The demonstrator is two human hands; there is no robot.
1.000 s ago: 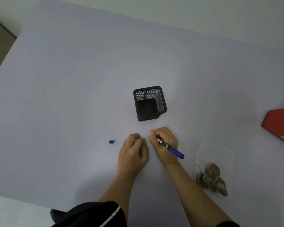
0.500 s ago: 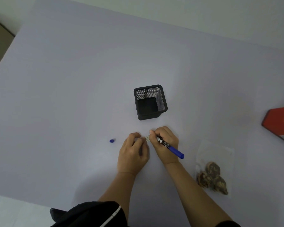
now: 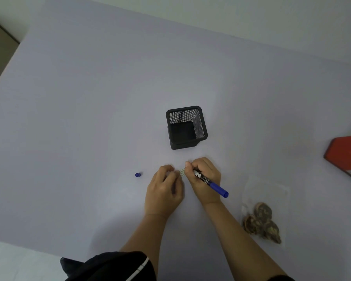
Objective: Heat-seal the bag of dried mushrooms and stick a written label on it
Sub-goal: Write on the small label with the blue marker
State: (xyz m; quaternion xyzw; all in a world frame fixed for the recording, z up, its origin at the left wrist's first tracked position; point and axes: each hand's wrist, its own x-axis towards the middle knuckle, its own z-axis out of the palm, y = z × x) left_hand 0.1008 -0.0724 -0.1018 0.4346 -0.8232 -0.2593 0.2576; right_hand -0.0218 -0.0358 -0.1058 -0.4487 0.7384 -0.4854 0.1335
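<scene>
Evidently mid-writing: the left hand pins the small label to the worktop with curled fingers so it won't slide; the right hand pinches the blue marker, tip on it. The bag of dried mushrooms waits beside the right forearm.

Count: 1 mesh pen cup, 1 pen, 1 loose cap, 1 label, 1 bag, 1 red sealer, 2 hands: left hand, right hand. Mushrooms: can't count.

Clear bag flat on the right, brown dried mushrooms bunched at its near end. Tiny pale label in the middle, mostly covered. Red sealer clipped by right edge.
</scene>
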